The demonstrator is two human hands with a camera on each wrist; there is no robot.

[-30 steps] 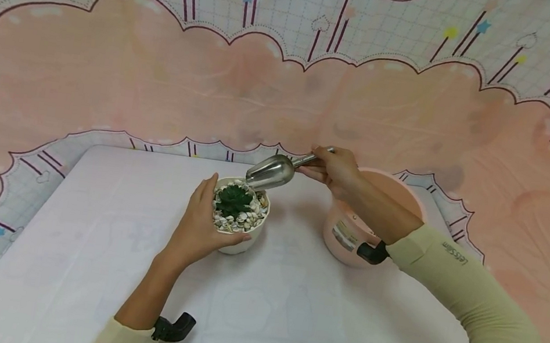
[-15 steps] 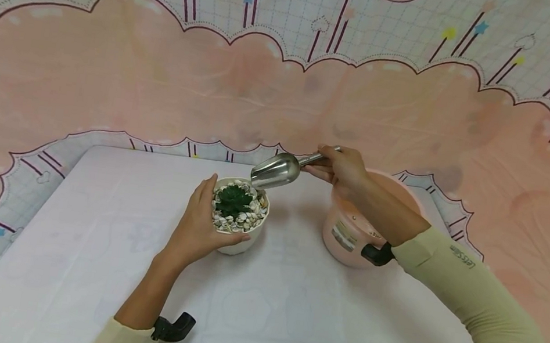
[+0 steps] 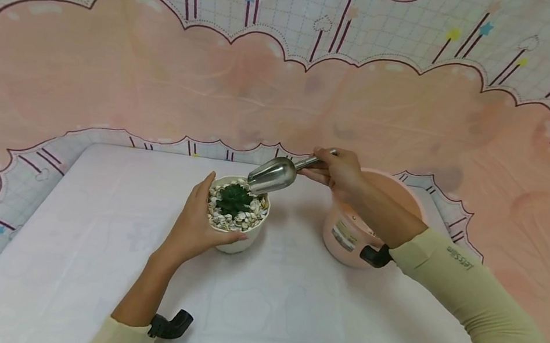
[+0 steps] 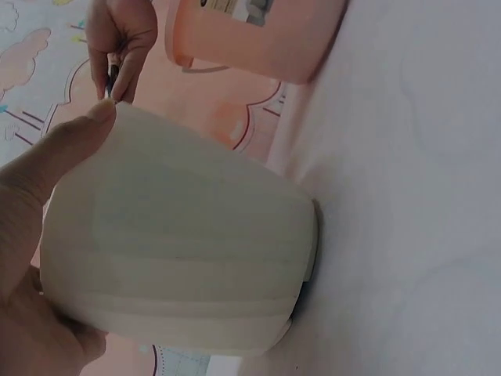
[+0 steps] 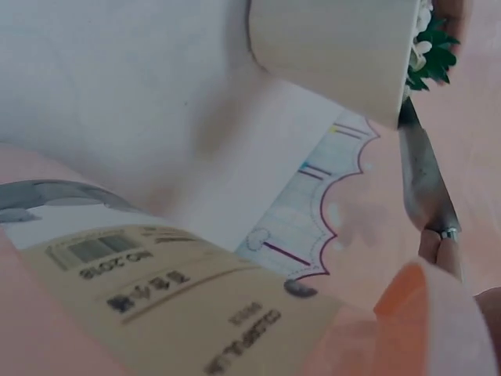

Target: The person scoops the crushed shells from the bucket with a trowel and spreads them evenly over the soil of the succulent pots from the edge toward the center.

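Observation:
A white flower pot (image 3: 238, 245) with a green succulent (image 3: 234, 199) and pale pebbles (image 3: 232, 222) stands on the white table. My left hand (image 3: 198, 218) holds it from the left, thumb along the near side and fingers at the far rim. In the left wrist view the pot's wall (image 4: 180, 227) fills the middle, between thumb and fingers. My right hand (image 3: 340, 173) grips a metal scoop (image 3: 272, 176) by its handle. The scoop slants down to the left, its tip at the pebbles beside the succulent. The right wrist view shows the scoop blade (image 5: 424, 176) at the pot's rim.
A pink bucket (image 3: 335, 247) with a label (image 3: 344, 236) stands to the right, under my right forearm, which hides part of its opening. Behind the table (image 3: 254, 321) hangs a pink patterned cloth (image 3: 212, 92).
The scoop drew slightly right and up, then came back down left to the pebbles. The pot's rim and my left hand shifted a little to the left.

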